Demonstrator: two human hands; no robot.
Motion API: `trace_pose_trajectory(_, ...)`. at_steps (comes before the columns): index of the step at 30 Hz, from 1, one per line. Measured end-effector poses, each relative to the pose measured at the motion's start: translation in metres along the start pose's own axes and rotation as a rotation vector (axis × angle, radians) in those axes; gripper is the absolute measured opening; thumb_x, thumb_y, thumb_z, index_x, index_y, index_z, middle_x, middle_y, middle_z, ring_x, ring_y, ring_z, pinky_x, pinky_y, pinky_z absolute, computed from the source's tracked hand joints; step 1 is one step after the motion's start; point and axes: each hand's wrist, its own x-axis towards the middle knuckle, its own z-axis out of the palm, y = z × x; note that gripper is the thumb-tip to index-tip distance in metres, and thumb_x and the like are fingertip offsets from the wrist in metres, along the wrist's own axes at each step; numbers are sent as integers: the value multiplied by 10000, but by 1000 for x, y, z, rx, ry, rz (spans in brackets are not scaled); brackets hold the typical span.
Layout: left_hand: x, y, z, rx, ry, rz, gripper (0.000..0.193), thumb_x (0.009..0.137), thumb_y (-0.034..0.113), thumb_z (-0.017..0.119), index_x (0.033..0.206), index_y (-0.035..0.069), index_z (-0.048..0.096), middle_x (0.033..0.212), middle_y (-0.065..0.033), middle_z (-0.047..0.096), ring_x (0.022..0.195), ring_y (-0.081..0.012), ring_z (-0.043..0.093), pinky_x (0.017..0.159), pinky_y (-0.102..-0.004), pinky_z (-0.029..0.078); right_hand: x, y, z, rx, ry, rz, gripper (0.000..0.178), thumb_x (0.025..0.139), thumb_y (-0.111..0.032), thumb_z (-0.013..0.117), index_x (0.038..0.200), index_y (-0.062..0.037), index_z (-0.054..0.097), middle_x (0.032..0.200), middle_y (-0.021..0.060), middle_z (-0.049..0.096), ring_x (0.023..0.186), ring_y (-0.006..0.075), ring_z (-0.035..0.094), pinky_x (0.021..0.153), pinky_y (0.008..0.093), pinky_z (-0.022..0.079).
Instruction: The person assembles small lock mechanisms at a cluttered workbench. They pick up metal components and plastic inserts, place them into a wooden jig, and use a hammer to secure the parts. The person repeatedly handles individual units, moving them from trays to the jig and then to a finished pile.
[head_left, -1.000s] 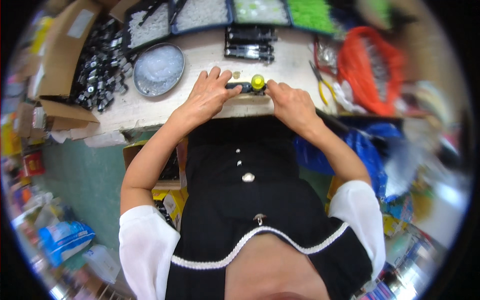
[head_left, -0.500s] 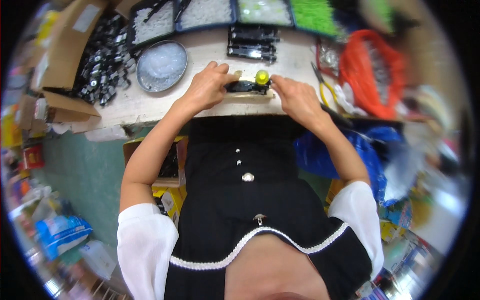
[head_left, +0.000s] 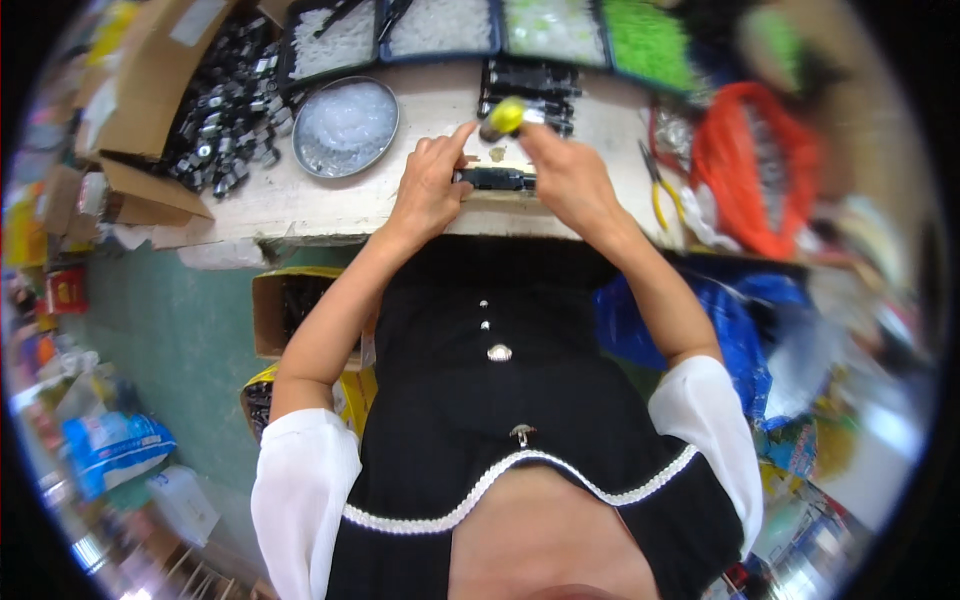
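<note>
The bench is the largest thing here, and the brown carton stands on it, its outer side cut off by the dark, smeared rim of the view. To the right of the carton, both forearms rise from below with elbows bent outward and converge at the bench's near edge. Far right of the carton sits an orange-red plastic bag, its contents too blurred to name. A row of trays begins beyond the carton's right side and runs rightward, cut off at the top.

Right of the carton, past a round metal dish, comes the left hand: forefinger stretched forward, the other fingers curled, closed with the thumb about one end of a black piece. Farther from the carton, the right hand is angled inward, knuckles up, fingertips pinched on a yellow-topped tool. Its palm side is hidden.

Black bars lie beyond the hands, right of the carton, partly covered by the tool. Pliers lie well to the carton's right. The black piece lies between the hands, right of the carton, its left end under the fingers; whether the right hand touches it, I cannot tell. The tool, smallest, is tilted and motion-blurred, its lower end indistinct.
</note>
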Motion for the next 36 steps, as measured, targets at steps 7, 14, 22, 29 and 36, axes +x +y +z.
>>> trace_pose_trajectory(7, -32, -2, 3, 33, 268, -35, 781, 620, 17, 727, 1320, 61, 385, 1072, -134, 475, 974, -291, 447, 862, -390, 352, 22, -22, -8, 101, -61, -32, 191, 868, -176, 456, 939, -33, 561, 724, 249, 603, 718, 422, 590, 639, 507, 439)
trace_pose_trajectory(14, -50, -6, -6, 30, 281, -52, 790, 616, 30, 730, 1324, 64, 381, 1119, -131, 464, 978, -294, 436, 864, -393, 331, 16, -26, -3, 247, 58, -80, 175, 883, -221, 510, 888, -50, 549, 673, 197, 595, 651, 401, 577, 563, 470, 439)
trace_pose_trajectory(22, -19, 5, 3, 79, 132, 125, 623, 654, 40, 705, 1236, 81, 489, 990, -80, 570, 949, -254, 482, 814, -362, 335, -21, 14, 3, 100, 136, -48, 176, 884, -200, 499, 975, -65, 564, 764, 168, 635, 673, 352, 608, 574, 465, 458)
trace_pose_trajectory(29, 11, -7, 4, 9, 52, 369, 377, 682, 43, 669, 1053, 77, 609, 919, -62, 580, 861, -238, 494, 740, -346, 338, -49, 93, 17, -175, 384, 235, 224, 857, -144, 522, 1059, -61, 571, 849, 174, 611, 768, 354, 585, 646, 455, 447)
trace_pose_trajectory(36, 49, -16, 34, 228, 97, 412, 170, 664, 61, 668, 831, 79, 651, 873, -61, 573, 825, -244, 508, 706, -365, 388, -48, 100, 19, -392, 483, 152, 270, 762, -85, 606, 1029, -58, 580, 923, 120, 537, 869, 294, 501, 733, 415, 391)
